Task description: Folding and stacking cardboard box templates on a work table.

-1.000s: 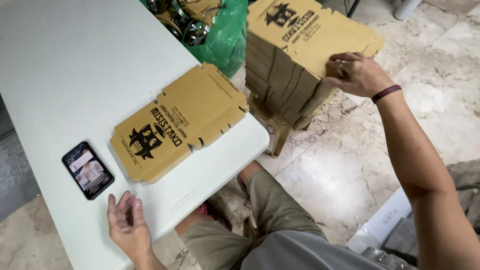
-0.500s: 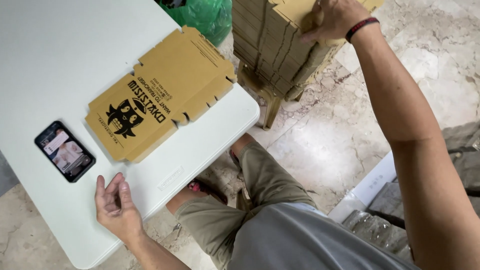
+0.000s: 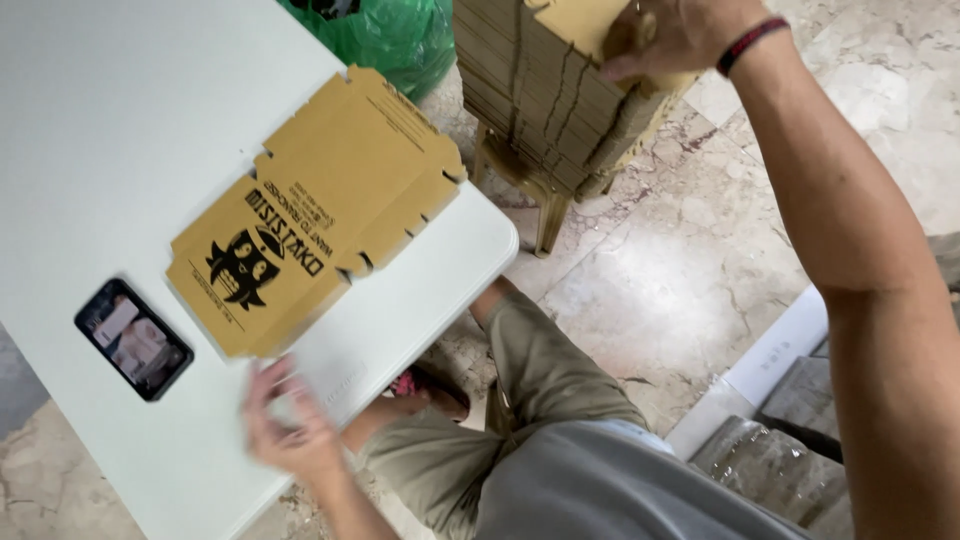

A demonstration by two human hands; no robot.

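Note:
A flat, unfolded brown cardboard box [image 3: 320, 205] with black print lies on the white table [image 3: 110, 120], partly over its corner. My left hand [image 3: 285, 425] rests open on the table edge just below that box, blurred. My right hand [image 3: 680, 35] reaches out to a tall stack of flat cardboard boxes [image 3: 560, 100] on a small wooden stool [image 3: 545, 205] and grips the top sheet [image 3: 590, 25] of the stack.
A black phone [image 3: 133, 338] with a lit screen lies on the table left of my left hand. A green plastic bag [image 3: 385, 35] sits behind the table. Marble floor surrounds my legs; wrapped packages [image 3: 775, 465] lie at lower right.
The view has shifted closer and to the left. My left hand slid right along the table edge toward the flat box. My right hand stays on the top of the stack.

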